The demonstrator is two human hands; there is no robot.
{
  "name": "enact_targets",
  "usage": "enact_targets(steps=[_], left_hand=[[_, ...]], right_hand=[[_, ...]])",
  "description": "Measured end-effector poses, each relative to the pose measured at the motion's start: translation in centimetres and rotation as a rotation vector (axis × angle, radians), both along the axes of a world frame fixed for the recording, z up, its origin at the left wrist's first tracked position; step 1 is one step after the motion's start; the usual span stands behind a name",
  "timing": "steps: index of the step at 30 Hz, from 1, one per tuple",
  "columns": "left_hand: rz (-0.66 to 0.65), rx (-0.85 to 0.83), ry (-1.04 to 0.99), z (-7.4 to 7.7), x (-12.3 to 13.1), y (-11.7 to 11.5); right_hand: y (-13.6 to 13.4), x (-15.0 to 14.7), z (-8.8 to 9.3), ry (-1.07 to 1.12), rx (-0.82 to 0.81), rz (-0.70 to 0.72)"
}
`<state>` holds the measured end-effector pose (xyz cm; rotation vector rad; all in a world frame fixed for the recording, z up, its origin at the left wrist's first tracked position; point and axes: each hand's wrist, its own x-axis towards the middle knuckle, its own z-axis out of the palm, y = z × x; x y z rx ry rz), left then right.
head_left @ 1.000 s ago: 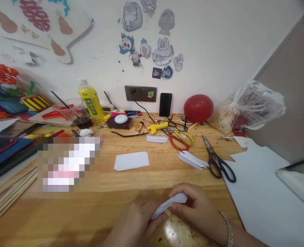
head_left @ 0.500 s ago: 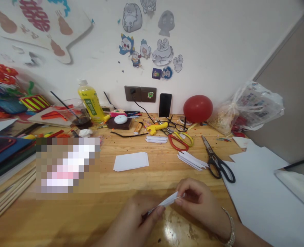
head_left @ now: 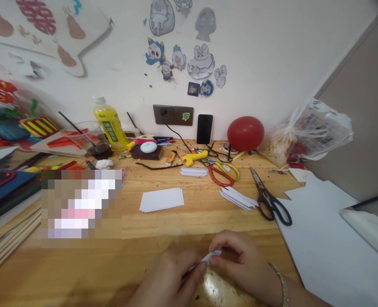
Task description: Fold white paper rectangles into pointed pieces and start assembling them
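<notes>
Between my two hands is a small folded strip of white paper (head_left: 207, 257). My left hand (head_left: 174, 273) is closed round its left part, thumb on top, and hides much of it. Fingertips of my right hand (head_left: 236, 260) pinch the far right end, where a short edge pokes out. A bracelet circles my right wrist. Beyond the hands lies a small stack of white paper rectangles (head_left: 161, 199). Folded paper strips (head_left: 238, 198) rest to the right of it, and another bundle of folded strips (head_left: 193, 172) lies farther back.
Black-handled scissors (head_left: 270, 198) lie by large white sheets (head_left: 330, 238) on the right. Red-and-yellow-handled scissors (head_left: 222, 174), a yellow glue gun (head_left: 193, 158), a phone (head_left: 204, 129) and a red balloon (head_left: 245, 133) are at the back. A bottle (head_left: 110, 123) and drink cup (head_left: 96, 149) stand back left.
My right hand has moved slightly down and left, closer to my left hand. Less of the paper strip shows between them. The view has shifted a little.
</notes>
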<state>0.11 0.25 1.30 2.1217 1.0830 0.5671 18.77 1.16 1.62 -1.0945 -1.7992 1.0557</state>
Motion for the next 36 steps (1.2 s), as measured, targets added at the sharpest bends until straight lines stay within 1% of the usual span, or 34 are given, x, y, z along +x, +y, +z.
enact_targets(steps=[3,8,13,18,22,25,28,33,36], left_hand=[[0.003,-0.007,0.005,-0.1,0.0,0.0],[-0.032,-0.056,-0.012,0.1,-0.1,-0.1],[0.022,-0.042,0.044,0.3,0.2,-0.1],[0.026,-0.076,0.053,0.3,0.3,0.0],[0.033,-0.111,0.086,0.7,0.3,0.0],[0.035,-0.086,0.101,1.0,0.4,-0.1],[0.020,-0.064,0.073,0.9,0.3,-0.2],[0.009,-0.086,0.029,0.4,0.0,-0.1],[0.002,-0.008,0.040,0.4,0.1,-0.1]], right_hand=[[0.0,0.1,0.0,-0.015,-0.020,-0.001],[0.0,0.4,-0.3,0.067,-0.146,0.056],[-0.2,0.0,-0.6,0.091,-0.214,0.103],[-0.1,0.1,-0.6,0.034,-0.139,0.087],[-0.1,0.1,-0.5,-0.016,-0.087,0.116],[-0.2,0.0,-0.5,-0.071,-0.027,0.134],[-0.3,0.0,-0.4,-0.083,0.001,0.144],[0.1,0.5,-0.1,-0.219,0.187,0.148],[0.3,0.7,0.2,-0.254,0.251,0.174]])
